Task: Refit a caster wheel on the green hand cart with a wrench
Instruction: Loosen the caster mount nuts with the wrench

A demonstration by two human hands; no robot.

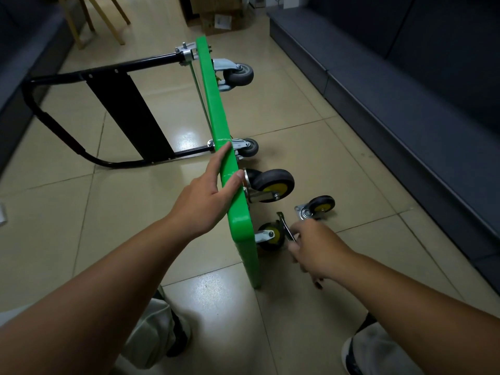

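The green hand cart [216,109] is stood on its long edge on the floor [311,144], with its underside turned to the right. The loose caster wheel [320,208] lies on the tiles just beyond the right hand [316,247], apart from the deck. The step in hand is judged to be the bringing of the wrench [284,225] to the fittings at the near end of the deck, beside the near-corner caster [270,236]. For this to be done well, the deck should be held firmly upright. The loose caster's plate should be seated flat against the underside with its holes lined up, and the fasteners started by finger before the wrench is set squarely on them. The fasteners themselves cannot be made out. The left arm is stretched forward and the left hand [208,196] is laid over the top edge of the deck. Its fingers are straight along the edge and the thumb is across it, so that grip is open and only pressing. The right arm is reached low. Its grip is closed round the wrench handle, with the head pointed up towards the cart.
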